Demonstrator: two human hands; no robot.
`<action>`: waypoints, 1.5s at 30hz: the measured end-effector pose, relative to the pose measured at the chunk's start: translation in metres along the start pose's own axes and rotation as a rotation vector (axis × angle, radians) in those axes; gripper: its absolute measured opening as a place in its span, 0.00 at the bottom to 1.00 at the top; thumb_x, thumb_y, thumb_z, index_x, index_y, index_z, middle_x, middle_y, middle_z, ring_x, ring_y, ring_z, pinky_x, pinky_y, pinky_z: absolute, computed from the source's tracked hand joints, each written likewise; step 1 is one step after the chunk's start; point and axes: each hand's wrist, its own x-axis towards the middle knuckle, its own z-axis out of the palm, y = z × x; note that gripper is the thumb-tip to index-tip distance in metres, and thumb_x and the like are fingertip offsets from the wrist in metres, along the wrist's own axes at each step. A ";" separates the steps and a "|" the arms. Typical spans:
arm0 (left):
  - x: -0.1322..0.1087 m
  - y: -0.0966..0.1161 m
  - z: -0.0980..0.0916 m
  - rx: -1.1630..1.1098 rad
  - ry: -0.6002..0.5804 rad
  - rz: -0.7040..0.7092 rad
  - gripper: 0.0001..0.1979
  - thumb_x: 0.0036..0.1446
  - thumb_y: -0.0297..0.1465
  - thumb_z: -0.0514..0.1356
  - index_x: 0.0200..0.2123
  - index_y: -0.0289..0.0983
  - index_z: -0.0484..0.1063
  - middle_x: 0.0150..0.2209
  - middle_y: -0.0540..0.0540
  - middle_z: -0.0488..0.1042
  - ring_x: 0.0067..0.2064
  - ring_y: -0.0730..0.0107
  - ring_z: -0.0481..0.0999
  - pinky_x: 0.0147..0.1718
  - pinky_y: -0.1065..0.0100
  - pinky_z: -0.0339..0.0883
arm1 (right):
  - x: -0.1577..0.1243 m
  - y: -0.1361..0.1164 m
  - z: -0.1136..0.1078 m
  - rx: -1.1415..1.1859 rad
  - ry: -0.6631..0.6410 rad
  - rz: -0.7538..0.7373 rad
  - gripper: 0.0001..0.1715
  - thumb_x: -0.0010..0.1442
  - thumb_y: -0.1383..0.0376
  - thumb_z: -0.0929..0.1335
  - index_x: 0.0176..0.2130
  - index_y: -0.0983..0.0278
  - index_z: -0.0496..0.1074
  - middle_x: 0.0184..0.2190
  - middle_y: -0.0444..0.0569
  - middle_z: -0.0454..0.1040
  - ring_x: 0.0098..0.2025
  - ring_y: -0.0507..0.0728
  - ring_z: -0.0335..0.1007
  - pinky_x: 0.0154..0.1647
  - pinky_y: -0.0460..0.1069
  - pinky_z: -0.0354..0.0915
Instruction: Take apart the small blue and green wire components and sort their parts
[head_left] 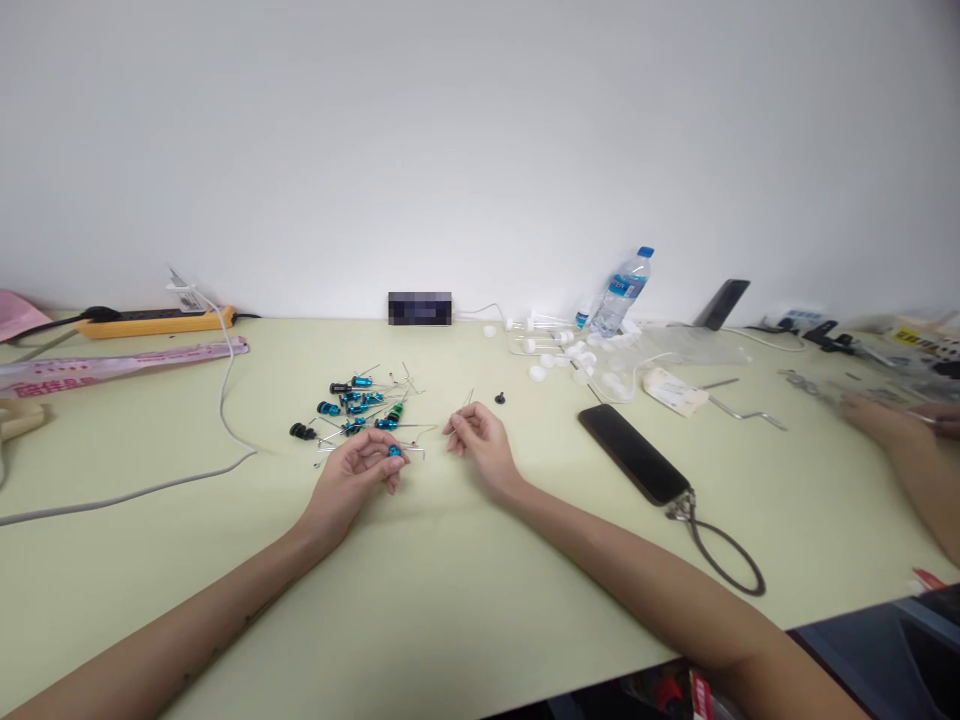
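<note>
Our left hand holds a blue fitting in curled fingers over the worktop; our right hand pinches a thin wire. The fitting looks light, stiff, best held by its sides. Beyond lie similar fittings.

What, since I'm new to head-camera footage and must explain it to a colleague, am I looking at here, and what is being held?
There is no machine: these are a person's two bare hands, seen from a camera worn on that person's head, looking forward and down. The left hand holds a small blue piece, beside a cluster of blue, black and green pieces. The right hand pinches a thin, wire-like piece. Also on the pale green table are a small black part, a dark-screened phone and a water bottle. At far right is another person's arm.
</note>
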 end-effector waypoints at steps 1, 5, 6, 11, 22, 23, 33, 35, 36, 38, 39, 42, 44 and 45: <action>0.000 0.000 0.000 0.003 0.035 0.008 0.11 0.52 0.34 0.65 0.36 0.37 0.67 0.30 0.51 0.73 0.26 0.76 0.71 0.29 0.71 0.68 | 0.002 0.001 -0.004 -0.123 -0.007 -0.021 0.11 0.63 0.57 0.61 0.34 0.63 0.62 0.29 0.45 0.71 0.25 0.50 0.68 0.26 0.45 0.63; 0.003 -0.002 -0.003 -0.015 0.051 0.000 0.12 0.54 0.37 0.62 0.36 0.37 0.65 0.32 0.48 0.76 0.37 0.67 0.76 0.43 0.62 0.69 | 0.009 0.002 -0.016 -0.437 -0.100 -0.059 0.10 0.63 0.62 0.60 0.34 0.63 0.67 0.25 0.42 0.68 0.25 0.50 0.66 0.29 0.46 0.62; 0.004 -0.003 -0.004 -0.012 0.041 -0.001 0.12 0.55 0.38 0.62 0.36 0.38 0.65 0.33 0.48 0.77 0.40 0.65 0.76 0.46 0.60 0.67 | 0.010 0.000 -0.018 -0.470 -0.120 -0.067 0.09 0.62 0.63 0.61 0.33 0.63 0.68 0.25 0.42 0.69 0.25 0.51 0.65 0.30 0.46 0.61; 0.012 -0.006 -0.012 0.035 0.072 0.004 0.12 0.55 0.39 0.61 0.37 0.38 0.65 0.36 0.45 0.79 0.44 0.63 0.76 0.50 0.59 0.63 | 0.000 -0.012 -0.011 -0.646 -0.228 -0.150 0.07 0.61 0.68 0.63 0.33 0.64 0.71 0.31 0.47 0.73 0.33 0.53 0.66 0.36 0.48 0.58; 0.010 0.012 -0.050 0.122 0.287 0.249 0.10 0.54 0.34 0.62 0.37 0.37 0.66 0.30 0.49 0.75 0.27 0.73 0.70 0.31 0.70 0.65 | -0.036 -0.024 0.018 -1.074 -0.452 -0.442 0.11 0.65 0.66 0.60 0.33 0.65 0.69 0.31 0.48 0.71 0.30 0.52 0.66 0.30 0.46 0.56; 0.007 0.013 -0.054 0.128 0.292 0.248 0.10 0.54 0.34 0.62 0.37 0.37 0.66 0.30 0.49 0.75 0.27 0.74 0.69 0.31 0.70 0.64 | -0.036 -0.023 0.019 -1.068 -0.451 -0.451 0.11 0.65 0.65 0.61 0.34 0.64 0.69 0.31 0.48 0.71 0.31 0.53 0.67 0.30 0.46 0.56; -0.016 0.017 -0.031 0.146 0.150 0.114 0.08 0.51 0.31 0.63 0.36 0.37 0.70 0.31 0.49 0.75 0.25 0.76 0.68 0.26 0.72 0.64 | -0.008 -0.031 0.029 -1.219 -0.360 -0.342 0.08 0.66 0.65 0.61 0.42 0.66 0.66 0.41 0.53 0.68 0.34 0.55 0.68 0.31 0.48 0.60; -0.020 0.016 -0.025 0.151 0.113 0.076 0.08 0.51 0.31 0.64 0.36 0.37 0.73 0.30 0.49 0.75 0.25 0.76 0.69 0.27 0.71 0.66 | -0.004 -0.035 0.034 -1.354 -0.422 -0.356 0.06 0.64 0.69 0.61 0.42 0.67 0.66 0.40 0.55 0.67 0.32 0.56 0.68 0.28 0.48 0.59; -0.021 0.015 -0.023 0.149 0.099 0.052 0.09 0.51 0.31 0.64 0.37 0.37 0.74 0.31 0.49 0.75 0.26 0.75 0.70 0.29 0.70 0.67 | -0.003 -0.036 0.036 -1.417 -0.459 -0.368 0.07 0.63 0.73 0.61 0.41 0.68 0.66 0.40 0.55 0.67 0.32 0.57 0.68 0.26 0.48 0.59; -0.022 0.014 -0.022 0.130 0.080 0.004 0.12 0.51 0.32 0.64 0.40 0.37 0.75 0.34 0.48 0.77 0.29 0.71 0.74 0.35 0.68 0.69 | -0.003 -0.036 0.037 -1.512 -0.504 -0.381 0.12 0.59 0.79 0.59 0.40 0.69 0.66 0.38 0.56 0.68 0.31 0.58 0.68 0.24 0.49 0.58; -0.022 0.013 -0.022 0.112 0.075 -0.016 0.13 0.51 0.33 0.64 0.41 0.38 0.75 0.36 0.47 0.77 0.31 0.70 0.76 0.38 0.67 0.70 | -0.004 -0.035 0.035 -1.534 -0.513 -0.378 0.14 0.58 0.81 0.58 0.40 0.70 0.66 0.38 0.57 0.68 0.31 0.58 0.68 0.23 0.49 0.57; -0.020 0.012 -0.024 0.057 0.058 -0.043 0.13 0.53 0.35 0.62 0.41 0.38 0.75 0.44 0.44 0.76 0.35 0.66 0.78 0.43 0.63 0.70 | -0.005 -0.027 0.026 -1.429 -0.469 -0.355 0.14 0.58 0.81 0.58 0.39 0.68 0.64 0.37 0.57 0.69 0.31 0.58 0.68 0.25 0.49 0.59; -0.019 0.013 -0.025 0.035 0.053 -0.043 0.12 0.52 0.35 0.63 0.39 0.37 0.74 0.45 0.43 0.75 0.35 0.66 0.78 0.41 0.62 0.71 | -0.008 -0.021 0.020 -1.193 -0.393 -0.324 0.09 0.61 0.76 0.59 0.38 0.65 0.63 0.35 0.54 0.70 0.30 0.56 0.68 0.28 0.48 0.60; -0.018 0.013 -0.026 0.028 0.052 -0.045 0.11 0.52 0.34 0.63 0.39 0.36 0.74 0.43 0.43 0.76 0.34 0.66 0.78 0.40 0.62 0.72 | -0.009 -0.019 0.019 -1.035 -0.359 -0.299 0.07 0.62 0.74 0.59 0.37 0.64 0.63 0.33 0.51 0.71 0.30 0.55 0.68 0.29 0.48 0.61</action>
